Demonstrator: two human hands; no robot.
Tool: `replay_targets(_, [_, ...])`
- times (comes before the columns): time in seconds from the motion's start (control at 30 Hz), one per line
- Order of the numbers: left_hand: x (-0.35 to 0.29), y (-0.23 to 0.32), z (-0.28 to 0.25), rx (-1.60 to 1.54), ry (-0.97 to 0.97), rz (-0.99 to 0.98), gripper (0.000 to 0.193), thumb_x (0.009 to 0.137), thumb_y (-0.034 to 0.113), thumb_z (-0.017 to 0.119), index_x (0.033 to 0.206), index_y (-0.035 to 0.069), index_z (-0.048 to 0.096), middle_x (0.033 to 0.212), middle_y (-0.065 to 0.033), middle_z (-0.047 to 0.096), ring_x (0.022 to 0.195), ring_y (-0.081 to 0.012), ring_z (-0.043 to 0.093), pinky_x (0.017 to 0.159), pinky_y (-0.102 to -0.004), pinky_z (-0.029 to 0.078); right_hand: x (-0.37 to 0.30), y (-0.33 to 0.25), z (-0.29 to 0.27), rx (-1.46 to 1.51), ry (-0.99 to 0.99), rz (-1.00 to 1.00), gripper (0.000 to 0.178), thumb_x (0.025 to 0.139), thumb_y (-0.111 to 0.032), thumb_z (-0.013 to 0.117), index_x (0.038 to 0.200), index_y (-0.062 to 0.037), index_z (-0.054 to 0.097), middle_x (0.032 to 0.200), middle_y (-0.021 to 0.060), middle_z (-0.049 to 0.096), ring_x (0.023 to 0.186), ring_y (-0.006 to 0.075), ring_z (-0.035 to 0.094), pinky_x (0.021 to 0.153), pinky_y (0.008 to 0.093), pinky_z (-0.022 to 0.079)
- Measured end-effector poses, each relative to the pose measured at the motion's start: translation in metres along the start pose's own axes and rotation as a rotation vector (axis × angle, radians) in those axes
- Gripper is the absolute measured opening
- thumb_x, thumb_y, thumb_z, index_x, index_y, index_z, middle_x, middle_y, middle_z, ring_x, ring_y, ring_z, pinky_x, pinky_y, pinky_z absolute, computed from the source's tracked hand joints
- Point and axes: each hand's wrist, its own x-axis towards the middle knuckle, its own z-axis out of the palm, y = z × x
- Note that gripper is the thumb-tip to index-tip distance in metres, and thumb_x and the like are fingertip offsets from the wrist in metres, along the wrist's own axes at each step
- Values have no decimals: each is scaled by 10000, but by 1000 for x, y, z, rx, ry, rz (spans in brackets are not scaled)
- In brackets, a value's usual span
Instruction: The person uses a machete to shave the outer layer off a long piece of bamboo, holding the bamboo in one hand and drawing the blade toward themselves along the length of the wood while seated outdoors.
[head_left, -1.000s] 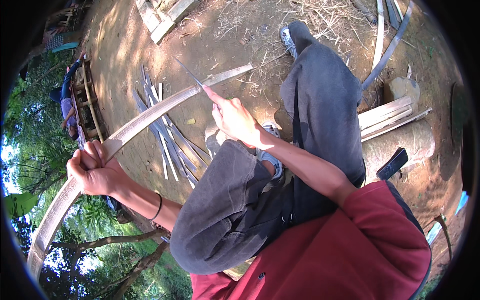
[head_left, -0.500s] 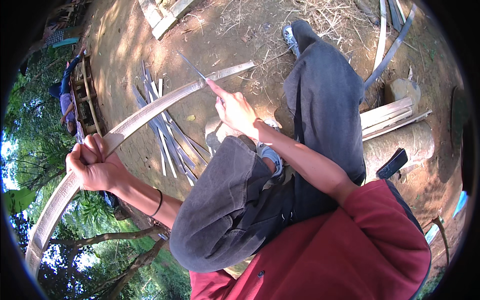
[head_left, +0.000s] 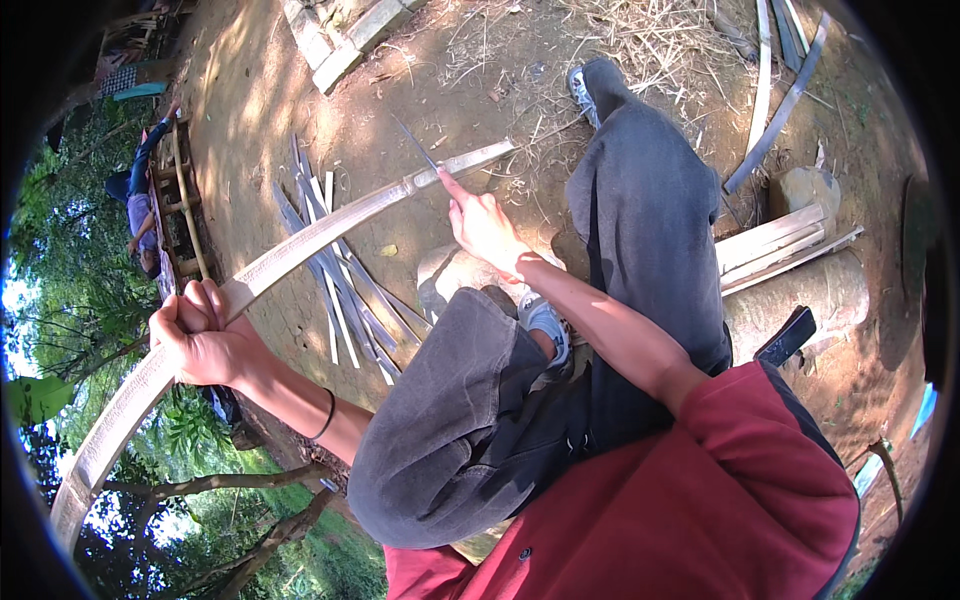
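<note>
A long pale bamboo strip [head_left: 330, 228] runs from the lower left up to the ground ahead of me, its outline bent by the lens. My left hand [head_left: 208, 340] is closed round it at about its middle. Near the strip's far end, my right hand [head_left: 487, 235] grips a knife, its index finger stretched toward the blade and the handle hidden in the palm. The thin knife blade [head_left: 412, 138] points up and left, crossing the strip close to a ridge that looks like a bamboo node. My knees are bent on either side of my right forearm.
Several split strips [head_left: 345, 270] lie on the dirt beyond my left knee. Cut pieces [head_left: 775, 245] rest on a log [head_left: 840, 290] at right, with a dark phone-like object [head_left: 786, 335] nearby. Shavings [head_left: 640, 35] litter the far ground. Another person [head_left: 140, 215] is at far left.
Both hands, the knife and the strip's far part have shifted slightly right and down in the picture, along with the ground. The grips look the same.
</note>
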Motion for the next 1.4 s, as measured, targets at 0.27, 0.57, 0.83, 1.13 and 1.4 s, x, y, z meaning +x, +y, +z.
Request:
replay_targets(0.27, [-2,1,6,7,23,-41,266,849,25,515,600,53,426,498,21,204,443,-110,206,415,-254,216,-6,-5,2,49,-2,34,536,907,-81,473,1434,-139,397,607,222,581,562,399,613,578,457,503])
replay_targets(0.57, [7,-5,-7,-51,-82,-47,265,854,31,514,601,45,436,500,22,199,438,-106,214,411,-252,222,-5,-27,-14,173,-177,122,564,910,-128,475,1460,-130,350,782,289,618,790,460,626,730,511,516])
replay_targets(0.83, [3,1,4,35,67,-4,223,865,40,530,648,29,478,487,2,243,438,-120,282,414,-252,272,2,4,1,37,-102,120,560,930,-197,463,1474,-197,331,910,253,631,820,453,620,777,520,507])
replay_targets(1.13, [-10,4,27,5,94,-18,277,871,-6,492,604,44,439,486,18,187,429,-101,175,398,-258,191,2,39,-1,-221,10,145,568,904,-172,460,1461,-149,352,782,289,636,776,448,648,751,525,535])
replay_targets(1.4, [0,7,-8,-63,-189,-5,264,893,25,515,636,40,457,485,14,240,433,-100,204,402,-250,206,-3,3,7,-134,-99,95,585,910,-183,481,1474,-195,326,750,273,624,716,452,629,684,505,539])
